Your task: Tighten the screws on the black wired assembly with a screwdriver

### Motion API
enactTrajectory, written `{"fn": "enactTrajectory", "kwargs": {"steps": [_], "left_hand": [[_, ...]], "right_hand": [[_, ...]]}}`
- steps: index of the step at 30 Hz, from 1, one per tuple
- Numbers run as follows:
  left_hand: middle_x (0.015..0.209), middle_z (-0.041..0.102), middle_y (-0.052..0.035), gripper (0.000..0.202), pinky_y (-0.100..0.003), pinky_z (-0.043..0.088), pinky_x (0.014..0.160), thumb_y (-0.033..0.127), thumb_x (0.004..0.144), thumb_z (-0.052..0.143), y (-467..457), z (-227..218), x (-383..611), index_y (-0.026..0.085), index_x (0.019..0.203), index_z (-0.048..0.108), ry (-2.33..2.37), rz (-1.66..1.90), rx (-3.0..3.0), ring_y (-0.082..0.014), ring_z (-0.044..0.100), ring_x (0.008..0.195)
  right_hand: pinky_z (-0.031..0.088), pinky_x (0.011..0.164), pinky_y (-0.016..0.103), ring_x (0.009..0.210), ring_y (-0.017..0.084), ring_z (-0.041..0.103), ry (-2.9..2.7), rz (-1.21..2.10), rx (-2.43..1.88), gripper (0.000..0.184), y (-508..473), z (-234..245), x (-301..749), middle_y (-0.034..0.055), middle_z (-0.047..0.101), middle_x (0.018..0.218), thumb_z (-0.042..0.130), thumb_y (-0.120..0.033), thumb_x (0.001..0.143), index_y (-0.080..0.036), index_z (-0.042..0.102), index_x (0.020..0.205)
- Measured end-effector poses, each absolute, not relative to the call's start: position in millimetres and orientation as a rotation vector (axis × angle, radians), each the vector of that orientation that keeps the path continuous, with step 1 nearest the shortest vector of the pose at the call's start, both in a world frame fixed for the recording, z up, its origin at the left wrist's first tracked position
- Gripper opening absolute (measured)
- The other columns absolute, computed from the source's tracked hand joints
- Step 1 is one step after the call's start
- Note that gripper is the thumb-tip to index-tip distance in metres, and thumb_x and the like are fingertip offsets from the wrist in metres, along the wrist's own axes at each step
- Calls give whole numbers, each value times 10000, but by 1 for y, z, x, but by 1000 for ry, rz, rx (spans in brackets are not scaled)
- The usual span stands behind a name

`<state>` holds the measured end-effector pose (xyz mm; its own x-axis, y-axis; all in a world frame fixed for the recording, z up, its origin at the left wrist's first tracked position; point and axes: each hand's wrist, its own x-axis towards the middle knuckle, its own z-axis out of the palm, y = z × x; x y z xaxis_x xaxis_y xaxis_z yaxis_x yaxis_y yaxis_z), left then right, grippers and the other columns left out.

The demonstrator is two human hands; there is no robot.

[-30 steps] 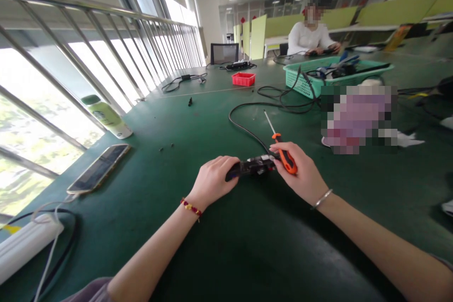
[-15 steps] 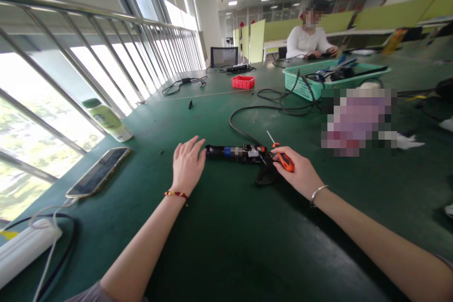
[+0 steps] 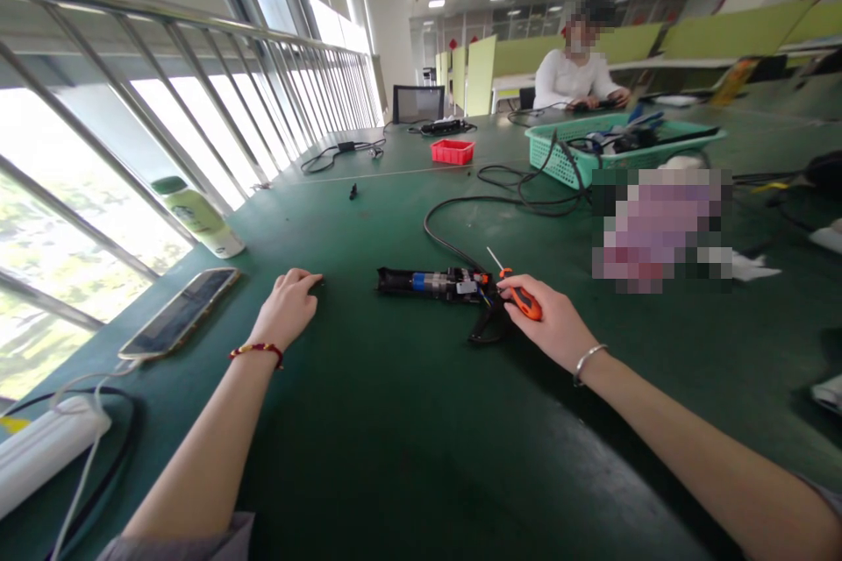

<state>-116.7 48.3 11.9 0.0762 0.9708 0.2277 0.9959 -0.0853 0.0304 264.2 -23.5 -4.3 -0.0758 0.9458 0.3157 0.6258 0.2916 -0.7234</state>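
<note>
An opened black elongated device (image 3: 431, 283) with exposed blue and white parts lies on the green table (image 3: 408, 438). A black cable (image 3: 447, 237) runs from it toward the back. My right hand (image 3: 553, 324) grips an orange-handled screwdriver (image 3: 523, 298) at the device's right end, shaft pointing up and away. A loose black cover piece (image 3: 485, 330) lies just under that hand. My left hand (image 3: 286, 311) rests apart from the device, left of it, fingers bent together with tips on the table; whatever is under them is hidden.
A phone (image 3: 181, 320), a green-capped bottle (image 3: 201, 219) and a white power strip (image 3: 46, 456) sit along the left railing. A red bin (image 3: 453, 150), a green basket (image 3: 566, 153) of tools and cables lie farther back. Another person (image 3: 579, 74) sits at the far end.
My left hand let go of the device and moved left across the table, curling its fingers down. The device now lies flat, uncovered. My right hand stays on the screwdriver.
</note>
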Motion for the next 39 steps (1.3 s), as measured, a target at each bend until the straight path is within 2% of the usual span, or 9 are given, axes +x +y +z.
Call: {"fn": "enactTrajectory", "kwargs": {"steps": [4,9,11,14,18,24,30,34,39], "left_hand": [[1102,591,-129,428,-354,497,872,111,800,353,30,25,-91,113,1109,649,-2034,-71,-2175,-256,561,1031],[967,612,-115,312,-308,527,704,57,847,388,0,37,-38,126,879,691,-1962,235,-2166,-237,621,902],[993,609,-118,292,-286,529,659,26,852,400,-12,35,-10,116,904,673,-1802,232,-2234,-230,613,915],[1029,615,-85,281,-269,534,719,7,858,445,-28,25,26,125,1035,628,-1346,93,-2536,-183,595,901],[999,624,-65,190,-294,538,722,67,877,496,-37,12,45,127,1008,620,-1033,-120,-2729,-185,584,873],[941,653,-31,142,-277,516,749,143,896,523,-29,5,32,166,962,646,-1227,-729,-2887,-156,601,857],[934,674,-25,127,-273,490,816,168,878,560,-10,22,36,179,925,677,-1396,-1307,-2784,-149,618,888],[904,683,-29,128,-285,490,795,169,871,563,3,24,50,178,903,686,-1402,-1407,-2768,-158,624,856],[884,674,-42,142,-313,487,795,162,873,542,11,11,51,176,886,683,-1429,-1396,-2705,-176,615,854]], "right_hand": [[465,903,419,906,203,622,-1790,518,-1428,265,-23,-5,264,54,649,965,530,-188,771,-224,589,1026],[461,902,425,920,223,616,-1793,516,-1433,269,-23,-5,263,70,642,993,531,-200,768,-215,593,1030],[459,904,427,930,231,609,-1797,520,-1436,267,-23,-6,263,77,639,1011,529,-205,771,-209,592,1031],[457,901,425,931,231,599,-1789,497,-1449,272,-22,-7,261,81,630,1012,520,-198,775,-204,587,1038],[463,882,428,908,232,588,-1775,446,-1470,317,-22,-8,258,80,617,970,538,-178,746,-196,572,1061],[455,913,430,922,233,582,-1801,469,-1462,329,-24,-7,257,86,613,971,563,-211,732,-193,566,1061],[459,909,422,907,222,598,-1794,508,-1417,302,-22,-6,260,74,625,968,566,-206,730,-198,555,1032],[465,899,400,894,200,610,-1820,604,-1315,299,-25,-6,257,50,636,950,564,-190,741,-209,544,1039],[463,904,398,938,196,603,-1905,638,-1255,301,-31,-4,252,64,622,1009,555,-203,768,-209,548,1070]]}}
